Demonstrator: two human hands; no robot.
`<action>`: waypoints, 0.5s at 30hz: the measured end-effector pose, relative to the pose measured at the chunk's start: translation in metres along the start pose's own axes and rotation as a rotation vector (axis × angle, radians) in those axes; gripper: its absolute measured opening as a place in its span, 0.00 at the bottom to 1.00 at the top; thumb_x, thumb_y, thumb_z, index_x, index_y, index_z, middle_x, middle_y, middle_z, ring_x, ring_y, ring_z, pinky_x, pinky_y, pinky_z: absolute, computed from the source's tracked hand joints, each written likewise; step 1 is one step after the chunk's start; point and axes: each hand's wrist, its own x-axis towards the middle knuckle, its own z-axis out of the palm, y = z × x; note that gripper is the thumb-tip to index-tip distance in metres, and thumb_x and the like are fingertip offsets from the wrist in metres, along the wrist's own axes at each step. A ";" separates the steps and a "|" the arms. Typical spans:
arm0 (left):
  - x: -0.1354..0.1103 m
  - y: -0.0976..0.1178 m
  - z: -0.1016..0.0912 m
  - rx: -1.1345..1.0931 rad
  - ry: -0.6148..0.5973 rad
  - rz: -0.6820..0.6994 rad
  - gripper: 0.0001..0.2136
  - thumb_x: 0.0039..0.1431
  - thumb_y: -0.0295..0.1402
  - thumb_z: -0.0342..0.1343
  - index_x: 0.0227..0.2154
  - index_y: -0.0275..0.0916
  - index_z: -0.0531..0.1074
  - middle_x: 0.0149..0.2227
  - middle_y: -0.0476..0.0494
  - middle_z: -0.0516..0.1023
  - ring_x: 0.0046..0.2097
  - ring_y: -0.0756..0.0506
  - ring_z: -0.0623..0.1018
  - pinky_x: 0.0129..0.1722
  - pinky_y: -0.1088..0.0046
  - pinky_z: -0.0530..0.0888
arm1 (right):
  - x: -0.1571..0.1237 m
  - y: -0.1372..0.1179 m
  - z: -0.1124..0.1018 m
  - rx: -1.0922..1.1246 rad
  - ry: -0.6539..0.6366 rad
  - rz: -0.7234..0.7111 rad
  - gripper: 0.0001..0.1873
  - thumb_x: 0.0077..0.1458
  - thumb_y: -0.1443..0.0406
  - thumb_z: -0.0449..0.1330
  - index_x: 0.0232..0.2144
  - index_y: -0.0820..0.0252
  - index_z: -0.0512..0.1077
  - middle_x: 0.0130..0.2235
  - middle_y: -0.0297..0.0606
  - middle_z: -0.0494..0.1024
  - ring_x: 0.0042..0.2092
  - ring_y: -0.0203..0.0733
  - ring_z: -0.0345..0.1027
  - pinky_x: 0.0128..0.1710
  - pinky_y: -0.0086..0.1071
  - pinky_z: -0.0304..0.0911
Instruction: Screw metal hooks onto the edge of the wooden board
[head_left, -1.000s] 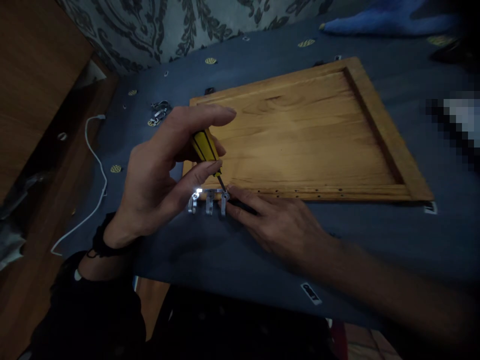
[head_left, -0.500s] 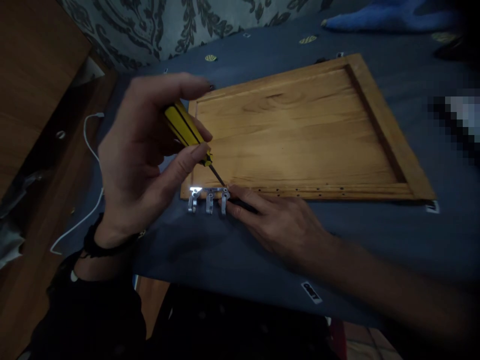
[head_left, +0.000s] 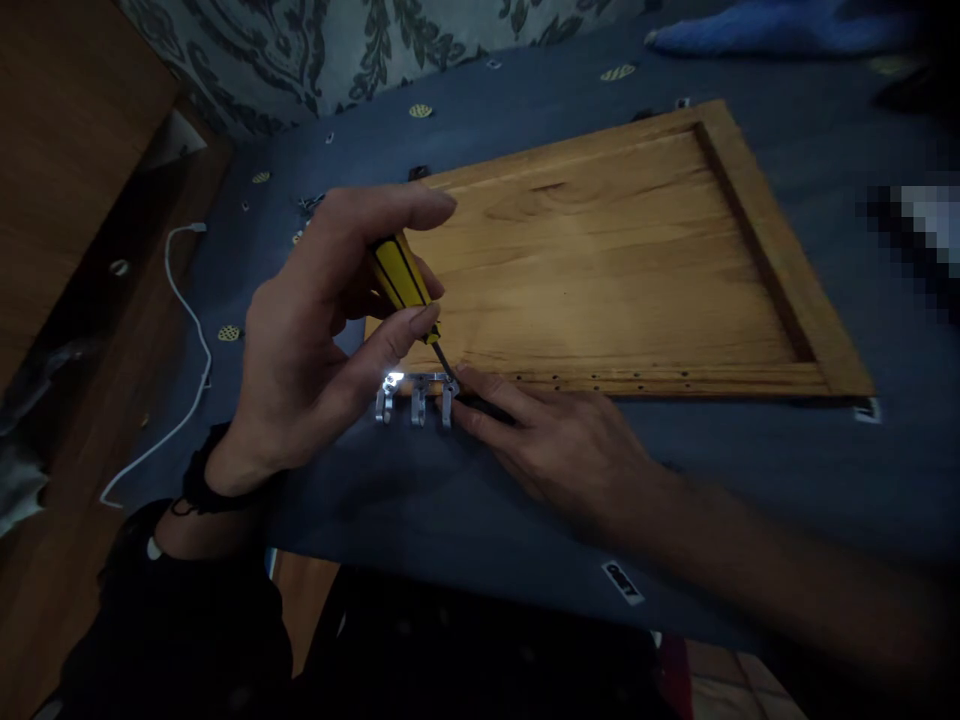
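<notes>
My left hand (head_left: pixel 315 350) is closed around the yellow, black-striped handle of a screwdriver (head_left: pixel 405 275). The screwdriver tilts, its tip down at the right end of a shiny metal strip with three hooks (head_left: pixel 418 405). That hook strip lies along the near edge of a framed wooden panel (head_left: pixel 585 260), its hooks jutting past the edge. My right hand (head_left: pixel 555 440) is closed by the strip's right end, thumb and forefinger beside the screwdriver tip. A slim black piece (head_left: pixel 487 408) shows between its fingers; its kind I cannot make out.
Several small dark holes run along the panel's near edge to the right. Under the panel is a dark blue patterned cloth (head_left: pixel 465 520). A white cable (head_left: pixel 199 340) curls at the left, and a blue cloth (head_left: pixel 780 30) lies at the far right.
My left hand has shifted right and slightly down with the screwdriver, which stands a little steeper. My right hand and the hook strip stay nearly in place.
</notes>
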 end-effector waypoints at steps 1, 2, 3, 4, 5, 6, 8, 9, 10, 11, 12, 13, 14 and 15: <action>0.000 0.000 0.000 -0.003 0.001 0.001 0.20 0.64 0.30 0.63 0.57 0.55 0.73 0.56 0.48 0.75 0.47 0.43 0.82 0.46 0.64 0.83 | 0.000 0.000 0.000 -0.005 -0.009 -0.003 0.19 0.65 0.75 0.54 0.52 0.59 0.78 0.59 0.42 0.79 0.40 0.44 0.81 0.28 0.34 0.71; -0.001 0.000 0.000 -0.003 0.001 -0.002 0.20 0.64 0.30 0.64 0.57 0.55 0.73 0.56 0.48 0.75 0.47 0.44 0.82 0.46 0.64 0.83 | 0.000 0.000 0.000 -0.014 -0.023 -0.002 0.19 0.65 0.75 0.54 0.52 0.58 0.78 0.59 0.42 0.78 0.41 0.44 0.81 0.28 0.34 0.71; -0.001 0.000 0.000 0.001 0.002 -0.006 0.20 0.64 0.30 0.64 0.57 0.54 0.73 0.55 0.48 0.75 0.47 0.44 0.82 0.46 0.64 0.82 | 0.000 0.000 -0.001 -0.021 -0.041 -0.001 0.19 0.65 0.74 0.55 0.53 0.58 0.78 0.60 0.42 0.78 0.41 0.44 0.81 0.28 0.34 0.71; -0.001 0.000 0.000 0.007 0.000 -0.015 0.20 0.64 0.29 0.64 0.56 0.54 0.73 0.55 0.48 0.75 0.47 0.44 0.82 0.46 0.64 0.82 | 0.000 0.000 -0.001 -0.023 -0.057 0.002 0.19 0.65 0.74 0.55 0.53 0.57 0.78 0.60 0.42 0.78 0.41 0.44 0.81 0.28 0.34 0.71; 0.000 0.000 -0.001 0.010 -0.004 -0.011 0.20 0.64 0.29 0.64 0.56 0.54 0.74 0.55 0.48 0.75 0.47 0.44 0.82 0.46 0.64 0.82 | 0.000 -0.001 -0.001 -0.020 -0.069 0.007 0.19 0.65 0.74 0.56 0.52 0.57 0.78 0.60 0.42 0.77 0.41 0.43 0.81 0.28 0.33 0.71; 0.000 0.000 -0.001 0.006 -0.006 0.006 0.20 0.63 0.29 0.64 0.56 0.53 0.74 0.55 0.47 0.75 0.46 0.44 0.82 0.45 0.64 0.82 | -0.001 -0.001 -0.002 -0.011 -0.076 0.008 0.18 0.64 0.74 0.56 0.52 0.57 0.78 0.60 0.42 0.78 0.41 0.43 0.81 0.29 0.33 0.71; 0.001 -0.001 -0.002 -0.003 -0.012 0.040 0.20 0.64 0.30 0.64 0.57 0.53 0.74 0.55 0.46 0.76 0.46 0.44 0.82 0.44 0.64 0.82 | -0.001 -0.001 -0.002 0.000 -0.085 0.009 0.18 0.64 0.74 0.57 0.52 0.57 0.78 0.60 0.43 0.78 0.41 0.43 0.80 0.30 0.32 0.71; 0.001 -0.002 -0.002 -0.008 -0.016 0.066 0.20 0.65 0.30 0.63 0.57 0.52 0.74 0.54 0.46 0.76 0.46 0.44 0.82 0.43 0.64 0.82 | -0.001 -0.001 -0.002 0.001 -0.081 0.009 0.18 0.64 0.74 0.57 0.52 0.57 0.78 0.59 0.43 0.78 0.42 0.43 0.80 0.30 0.32 0.71; 0.002 -0.002 -0.002 -0.009 -0.023 0.086 0.19 0.65 0.31 0.63 0.58 0.52 0.74 0.54 0.45 0.76 0.45 0.43 0.82 0.42 0.64 0.82 | 0.000 -0.001 -0.002 -0.001 -0.075 0.009 0.18 0.64 0.74 0.57 0.51 0.57 0.78 0.59 0.43 0.78 0.41 0.43 0.80 0.29 0.32 0.70; 0.002 -0.003 -0.002 -0.009 -0.030 0.099 0.20 0.65 0.31 0.62 0.58 0.51 0.73 0.54 0.44 0.76 0.45 0.43 0.82 0.42 0.64 0.83 | 0.000 -0.001 -0.002 -0.007 -0.062 0.010 0.18 0.63 0.74 0.57 0.51 0.57 0.79 0.59 0.42 0.78 0.40 0.42 0.80 0.28 0.32 0.70; 0.002 -0.003 -0.002 -0.005 -0.038 0.094 0.20 0.65 0.30 0.62 0.58 0.51 0.73 0.55 0.44 0.76 0.46 0.43 0.82 0.42 0.64 0.83 | 0.000 -0.001 -0.002 -0.012 -0.048 0.011 0.18 0.63 0.75 0.56 0.50 0.57 0.79 0.59 0.42 0.79 0.40 0.42 0.80 0.28 0.32 0.69; 0.002 -0.004 -0.001 -0.001 -0.044 0.088 0.20 0.65 0.30 0.62 0.58 0.51 0.73 0.55 0.44 0.76 0.46 0.43 0.82 0.42 0.65 0.83 | 0.001 0.000 -0.002 -0.013 -0.033 0.012 0.18 0.63 0.75 0.56 0.49 0.57 0.79 0.58 0.41 0.79 0.39 0.41 0.80 0.27 0.33 0.69; 0.003 -0.003 -0.001 0.006 -0.044 0.078 0.20 0.65 0.30 0.62 0.58 0.52 0.73 0.55 0.44 0.75 0.46 0.43 0.82 0.42 0.65 0.83 | 0.001 0.000 -0.002 -0.011 -0.025 0.010 0.18 0.63 0.75 0.56 0.49 0.57 0.79 0.58 0.41 0.79 0.39 0.41 0.80 0.28 0.32 0.69; 0.003 -0.003 0.000 0.022 -0.035 0.067 0.20 0.65 0.30 0.63 0.58 0.52 0.73 0.54 0.45 0.76 0.46 0.43 0.82 0.41 0.66 0.83 | 0.000 0.000 -0.002 -0.009 -0.022 0.007 0.18 0.63 0.75 0.56 0.49 0.57 0.79 0.57 0.41 0.80 0.39 0.40 0.80 0.28 0.32 0.69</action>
